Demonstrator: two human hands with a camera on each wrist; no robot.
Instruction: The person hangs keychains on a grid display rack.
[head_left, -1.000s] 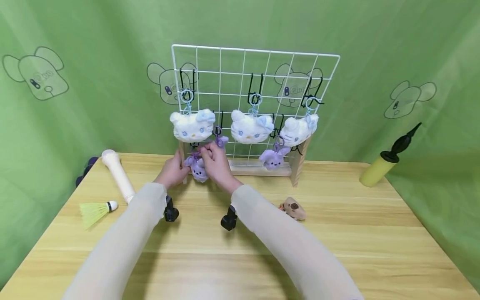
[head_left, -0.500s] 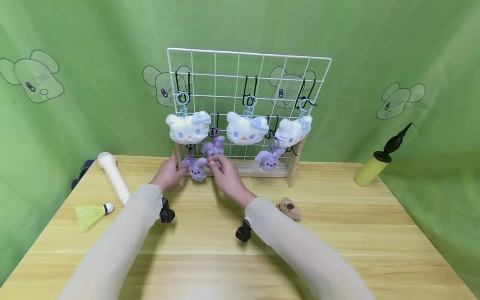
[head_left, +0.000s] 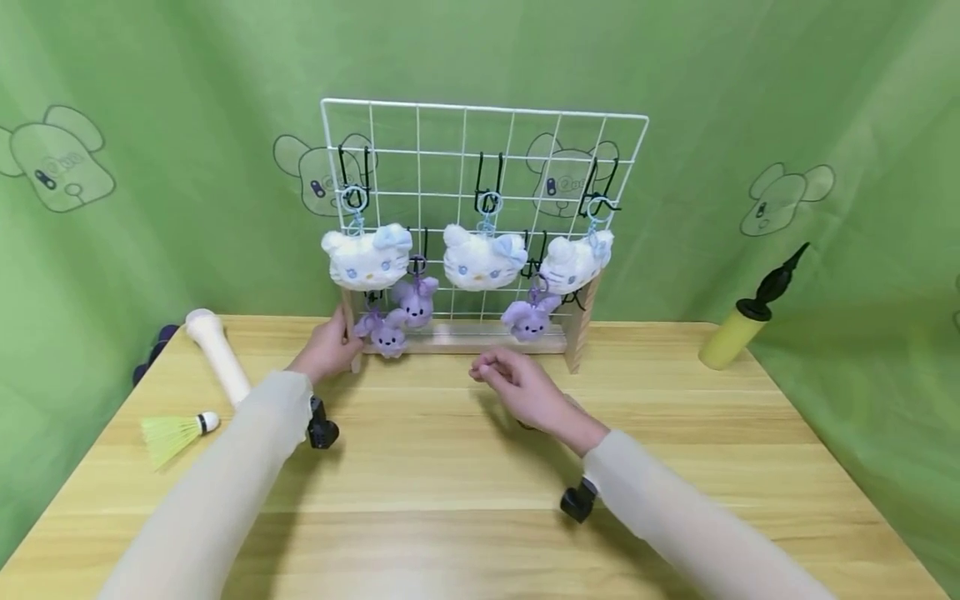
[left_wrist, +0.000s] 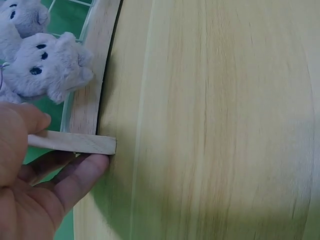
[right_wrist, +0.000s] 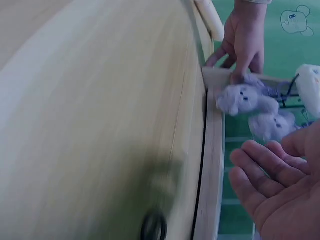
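My left hand grips the left wooden leg of a white wire grid rack, thumb on one side and fingers on the other. Beside it hang two purple plush keychains, a lower one and a slightly higher one. A third purple plush keychain hangs at the right. Above them, three white cat-head plush keychains hang from black hooks. My right hand is in front of the rack over the table, its fingers loosely bent with nothing between them.
A white microphone-shaped stick and a yellow shuttlecock lie at the left of the table. A yellow hand pump stands at the right back. A brown plush is mostly hidden behind my right wrist. Green cloth hangs behind.
My right hand has let go at the purple plush keychains on the left and moved right and toward me. The higher one now hangs freely. My left hand stays on the leg.
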